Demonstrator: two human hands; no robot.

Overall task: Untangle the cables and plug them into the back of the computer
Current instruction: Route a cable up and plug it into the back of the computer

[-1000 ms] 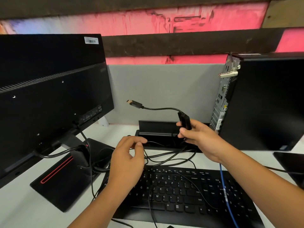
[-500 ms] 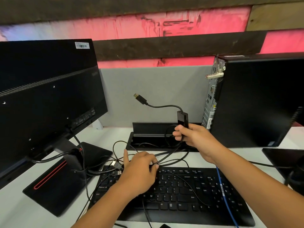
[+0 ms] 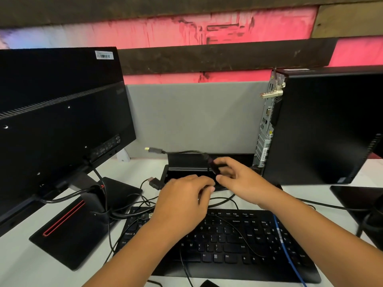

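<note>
My right hand (image 3: 240,180) pinches a black adapter block (image 3: 213,165) just above the desk's black cable box (image 3: 186,162). The adapter's short lead runs left to a gold-tipped plug (image 3: 153,150) hanging in the air. My left hand (image 3: 184,197) is next to the right one, fingers curled down over a tangle of black cables (image 3: 132,206). One of those cables ends in a raised black plug (image 3: 154,182) left of the knuckles. The computer tower (image 3: 323,129) stands at the right, its port panel (image 3: 266,129) facing the hands.
The back of a black monitor (image 3: 62,125) on its stand (image 3: 83,228) fills the left. A black keyboard (image 3: 228,243) lies under my forearms, crossed by thin black wires and a blue cable (image 3: 285,247). A grey partition (image 3: 194,117) closes the back.
My right hand has lowered the adapter from chest height to just over the cable box. My left hand has moved back and right to meet it, and a black plug has risen beside it.
</note>
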